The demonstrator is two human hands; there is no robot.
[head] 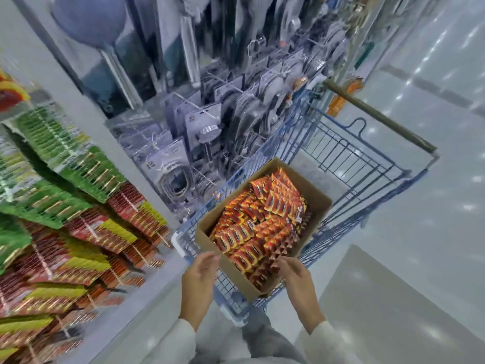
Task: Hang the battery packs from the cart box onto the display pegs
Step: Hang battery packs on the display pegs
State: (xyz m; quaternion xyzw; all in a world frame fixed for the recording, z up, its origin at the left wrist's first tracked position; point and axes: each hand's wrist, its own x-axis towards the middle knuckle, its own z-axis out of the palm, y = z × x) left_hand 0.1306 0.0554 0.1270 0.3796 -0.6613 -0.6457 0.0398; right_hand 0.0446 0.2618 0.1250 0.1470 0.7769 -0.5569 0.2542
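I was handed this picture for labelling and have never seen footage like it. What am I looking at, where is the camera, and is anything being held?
There is no machine here. A camera worn on a person's head looks forward and down, so you see their own two bare hands from above. The wide lens bends the shop aisle.

In front stands a blue wire shopping cart. In it sits an open cardboard box full of orange and red battery packs.

The left hand is at the box's near edge, open and holding nothing. The right hand reaches among the nearest packs; whether it already grips one is unclear.

On the left, display pegs already carry green, red and yellow packs.
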